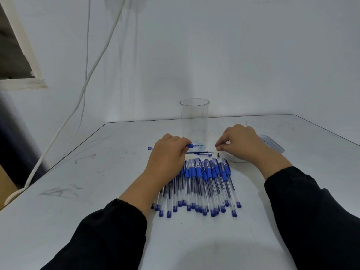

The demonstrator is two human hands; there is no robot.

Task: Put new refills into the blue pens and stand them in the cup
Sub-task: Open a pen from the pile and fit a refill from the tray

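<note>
A clear plastic cup [194, 117] stands upright at the table's middle, with nothing in it. My left hand [167, 154] grips a blue pen [191, 146] lying level in front of the cup, its tip pointing right and its end cap sticking out on the left. My right hand [241, 143] hovers to the right of the cup with thumb and forefinger pinched together; what they hold is too small to see. A loose refill [200, 152], a blue cap [202, 154] and a small metal tip [218, 155] lie between the hands. Several capped blue pens [204, 184] lie in a row nearer to me.
A shallow clear container [272, 145] sits behind my right hand at the right. White cables [85, 82] hang down the wall at the left, past the table's left edge [58, 164]. The white table top carries dark scuff marks.
</note>
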